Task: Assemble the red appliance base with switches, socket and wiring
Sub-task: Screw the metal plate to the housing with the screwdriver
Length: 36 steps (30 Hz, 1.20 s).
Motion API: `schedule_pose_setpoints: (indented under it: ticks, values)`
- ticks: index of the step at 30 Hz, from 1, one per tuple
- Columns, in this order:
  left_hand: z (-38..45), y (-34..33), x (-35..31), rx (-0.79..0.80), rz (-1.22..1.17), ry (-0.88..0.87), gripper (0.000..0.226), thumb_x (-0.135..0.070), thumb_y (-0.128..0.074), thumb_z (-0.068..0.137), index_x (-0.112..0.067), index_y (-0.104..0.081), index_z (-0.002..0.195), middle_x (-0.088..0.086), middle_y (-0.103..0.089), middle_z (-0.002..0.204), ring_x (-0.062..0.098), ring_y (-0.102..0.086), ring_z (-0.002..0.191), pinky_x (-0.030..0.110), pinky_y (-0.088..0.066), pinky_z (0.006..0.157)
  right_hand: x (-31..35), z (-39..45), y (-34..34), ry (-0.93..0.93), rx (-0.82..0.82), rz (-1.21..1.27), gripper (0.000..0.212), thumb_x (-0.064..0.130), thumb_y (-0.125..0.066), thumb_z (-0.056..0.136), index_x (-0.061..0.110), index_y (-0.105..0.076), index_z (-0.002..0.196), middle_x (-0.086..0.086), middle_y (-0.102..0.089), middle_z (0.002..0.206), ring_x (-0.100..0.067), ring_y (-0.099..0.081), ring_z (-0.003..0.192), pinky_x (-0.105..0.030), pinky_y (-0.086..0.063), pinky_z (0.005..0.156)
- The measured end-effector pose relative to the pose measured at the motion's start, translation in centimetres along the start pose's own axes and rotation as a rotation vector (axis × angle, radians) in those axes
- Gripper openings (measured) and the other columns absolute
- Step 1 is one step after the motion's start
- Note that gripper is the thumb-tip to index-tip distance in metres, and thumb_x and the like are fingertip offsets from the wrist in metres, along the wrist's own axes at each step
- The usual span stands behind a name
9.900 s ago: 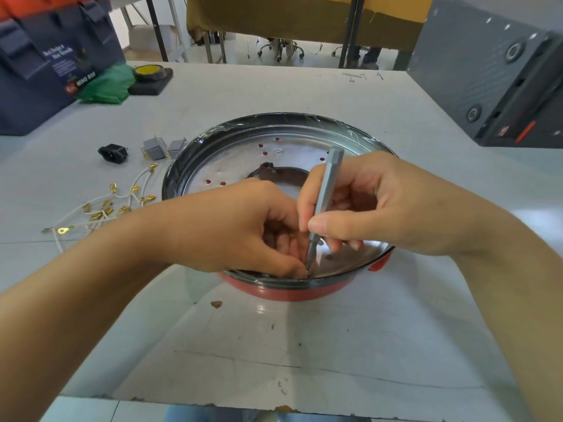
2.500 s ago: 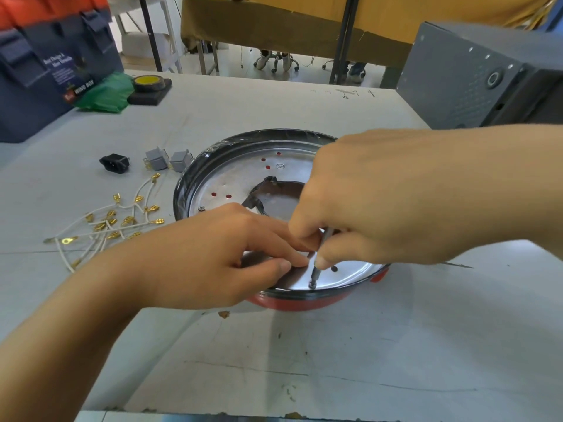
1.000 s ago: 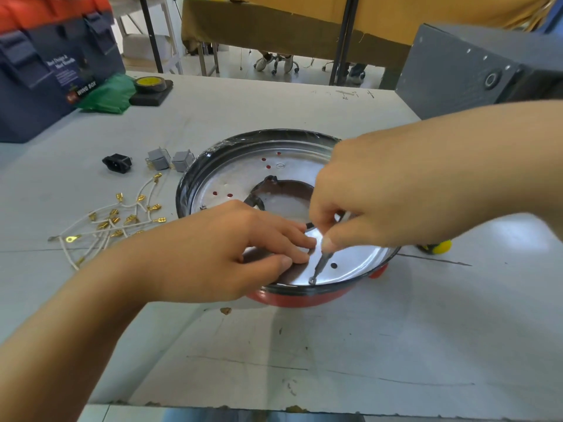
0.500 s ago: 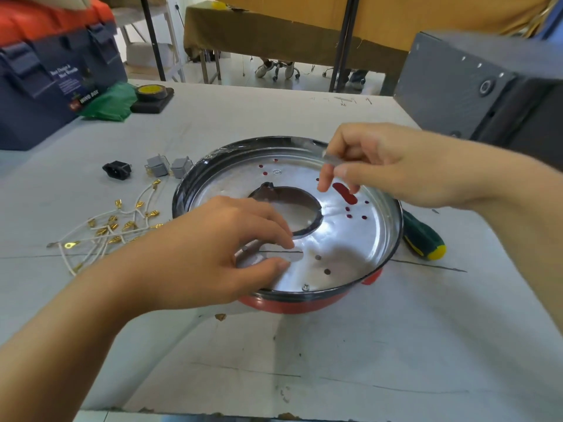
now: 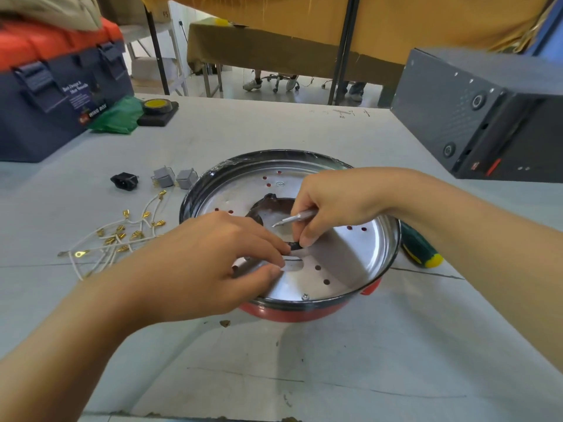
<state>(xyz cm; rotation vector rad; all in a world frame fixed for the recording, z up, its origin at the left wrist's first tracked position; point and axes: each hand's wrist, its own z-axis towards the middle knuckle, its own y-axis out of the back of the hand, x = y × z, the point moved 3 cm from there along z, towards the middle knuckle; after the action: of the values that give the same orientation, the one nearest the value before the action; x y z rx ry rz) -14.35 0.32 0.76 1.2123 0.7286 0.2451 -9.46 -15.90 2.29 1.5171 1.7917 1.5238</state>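
At frame centre, over the red base's metal plate (image 5: pixel 344 254), the right hand (image 5: pixel 332 202) gripped a screwdriver bit (image 5: pixel 294 217) and pinched a small black part (image 5: pixel 295 246) with the left hand (image 5: pixel 213 257); seating it came next.

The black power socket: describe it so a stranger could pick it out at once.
Start at the round red appliance base with its shiny metal plate mid-table, then look left past its rim to two small grey switches standing side by side. The black power socket lies alone just left of them, above the white wires with brass terminals: the only black part there.
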Motion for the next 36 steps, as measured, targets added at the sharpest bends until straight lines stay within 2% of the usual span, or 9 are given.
schedule_pose_setpoints:
  ticks: [3, 5, 8, 13, 21, 23, 26, 31, 36]
  values:
    - [-0.2, 0.3, 0.1, 0.005, -0.021, 0.012, 0.038, -0.046, -0.042, 0.082, -0.035, -0.07, 0.105, -0.027, -0.065, 0.108, -0.01, -0.057, 0.103, 0.026, -0.051, 0.087, 0.1, 0.4, -0.2, -0.036, 0.054, 0.03, 0.009, 0.021, -0.073, 0.08, 0.025, -0.071, 0.072, 0.01, -0.067, 0.069, -0.006, -0.059, 0.065, -0.031, -0.056, 0.069]
    - [-0.5, 0.5, 0.3, 0.004, -0.029, 0.025, 0.039, -0.047, -0.041, 0.082, -0.036, -0.069, 0.107, -0.027, -0.066, 0.104, -0.008, -0.059, 0.1, 0.026, -0.051, 0.085, 0.0, 0.3, -0.3, -0.074, 0.051, 0.064, 0.007, 0.024, -0.074, 0.078, 0.023, -0.072, 0.072, -0.001, -0.071, 0.081, -0.021, -0.06, 0.075, -0.053, -0.054, 0.078]
    - [-0.8, 1.0, 0.7, -0.018, -0.016, 0.042, 0.039, -0.05, -0.039, 0.083, -0.038, -0.069, 0.105, -0.029, -0.066, 0.101, -0.009, -0.06, 0.096, 0.025, -0.051, 0.084, -0.2, 0.0, -0.7, -0.125, -0.009, 0.137, 0.012, 0.026, -0.076, 0.077, 0.027, -0.072, 0.065, 0.013, -0.064, 0.065, -0.015, -0.057, 0.066, -0.043, -0.054, 0.063]
    - [-1.1, 1.3, 1.1, -0.029, -0.003, 0.068, 0.04, -0.054, -0.036, 0.083, -0.041, -0.068, 0.103, -0.032, -0.065, 0.099, -0.01, -0.059, 0.095, 0.021, -0.05, 0.08, 0.5, -0.2, -1.7, -0.164, -0.117, 0.253, 0.016, 0.023, -0.075, 0.078, 0.018, -0.067, 0.066, 0.001, -0.052, 0.061, -0.016, -0.046, 0.061, -0.028, -0.037, 0.062]
    - [-0.9, 0.8, 0.8, -0.018, 0.082, 0.066, 0.054, -0.063, -0.029, 0.082, -0.033, -0.07, 0.1, -0.016, -0.069, 0.093, 0.003, -0.062, 0.089, 0.012, -0.03, 0.101, 1.5, -0.4, -2.9, -0.232, -0.285, 0.335, 0.019, 0.022, -0.074, 0.079, 0.004, -0.068, 0.077, -0.001, -0.048, 0.057, -0.015, -0.042, 0.051, -0.023, -0.031, 0.047]
    - [-0.8, 0.6, 0.7, -0.009, 0.109, 0.07, 0.056, -0.066, -0.028, 0.081, -0.032, -0.07, 0.097, -0.009, -0.069, 0.089, 0.009, -0.062, 0.085, 0.019, -0.034, 0.096, 1.4, -0.3, -3.0, -0.221, -0.32, 0.34, 0.021, 0.022, -0.072, 0.081, 0.002, -0.068, 0.079, -0.002, -0.047, 0.058, -0.015, -0.04, 0.052, -0.025, -0.03, 0.049]
    - [-0.8, 0.3, 1.0, -0.001, 0.122, 0.071, 0.055, -0.067, -0.03, 0.08, -0.032, -0.069, 0.099, -0.009, -0.068, 0.089, 0.009, -0.059, 0.086, 0.025, -0.043, 0.085, 1.3, -0.5, -2.9, -0.177, -0.29, 0.32, 0.019, 0.024, -0.07, 0.082, 0.005, -0.07, 0.081, 0.001, -0.047, 0.057, -0.012, -0.04, 0.051, -0.021, -0.031, 0.047]
    - [-0.7, 0.5, 2.2, 0.023, 0.09, 0.042, 0.051, -0.061, -0.038, 0.079, -0.031, -0.068, 0.109, -0.018, -0.065, 0.105, 0.002, -0.053, 0.101, 0.01, -0.033, 0.093, 0.0, -2.0, -1.9, -0.122, -0.22, 0.339, 0.014, 0.025, -0.072, 0.081, 0.015, -0.073, 0.071, -0.003, -0.061, 0.06, -0.009, -0.048, 0.06, -0.026, -0.036, 0.06]
    - [-0.4, 1.0, 3.0, 0.04, 0.091, 0.068, 0.055, -0.058, -0.035, 0.075, -0.033, -0.066, 0.114, -0.02, -0.061, 0.113, -0.003, -0.047, 0.111, 0.019, -0.037, 0.098, -0.3, -2.0, -2.0, -0.1, -0.142, 0.29, 0.009, 0.024, -0.074, 0.079, 0.017, -0.075, 0.073, 0.007, -0.062, 0.062, 0.0, -0.049, 0.055, -0.016, -0.038, 0.055]
